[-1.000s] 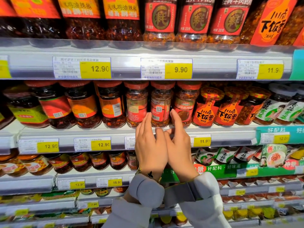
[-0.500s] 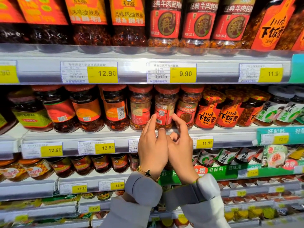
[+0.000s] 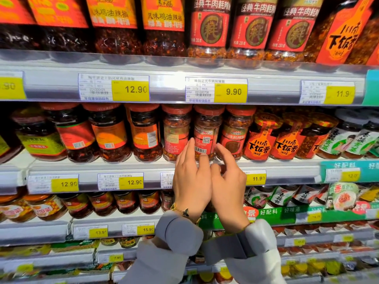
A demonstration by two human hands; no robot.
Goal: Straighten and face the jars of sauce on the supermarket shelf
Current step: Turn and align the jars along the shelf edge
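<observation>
Flanking the barcode-facing jar (image 3: pixel 207 134) at frame centre, left hand (image 3: pixel 191 181) and right hand (image 3: pixel 228 181) touched it, fingers loosely spread.

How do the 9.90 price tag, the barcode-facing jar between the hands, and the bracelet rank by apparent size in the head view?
1. 9.90 price tag, widest.
2. Barcode-facing jar; close in area to the tag, so these two are unsure.
3. Bracelet, clearly smallest, though nearer the camera.

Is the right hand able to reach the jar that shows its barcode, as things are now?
Probably yes. The right hand is just below the barcode jar, fingers by its base, nothing between them. The left hand is at the jar's other side, leaving the right side free.
</observation>
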